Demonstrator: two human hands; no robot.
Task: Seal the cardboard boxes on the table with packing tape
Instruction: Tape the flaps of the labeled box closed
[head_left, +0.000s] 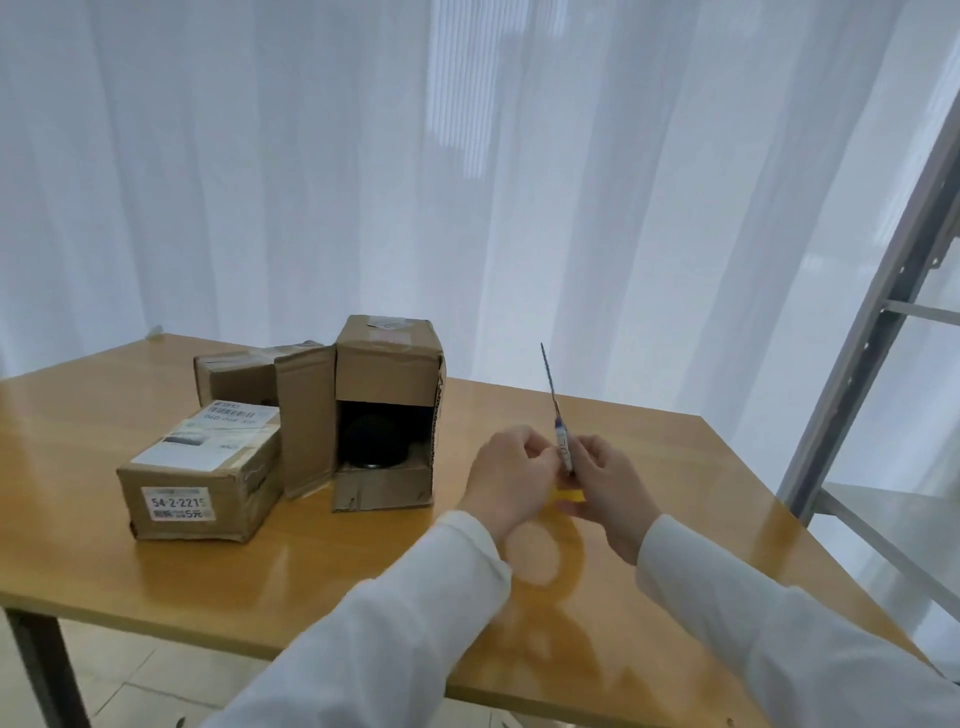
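Both hands raised above tabletop (156, 566). Left hand (511, 470) and right hand (602, 480) pinched thin upright card-like item (558, 415), edge-on, kind unclear. Labelled box (200, 478) left; beyond, open box (387, 410), flaps loose, dark object (371, 439) inside; third box (234, 371) behind.

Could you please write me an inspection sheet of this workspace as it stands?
Surface: wooden table, glossy.
Job's things: upright open box, flaps open toward the camera, dark object inside; labelled box lying closed; third box behind; thin flat item, identity unclear.
Clutter: nothing seen.
Grippers: left hand and right hand both pinch the flat item above the table.
Cables: nothing seen.
Surroundings: white curtain; metal frame at right.
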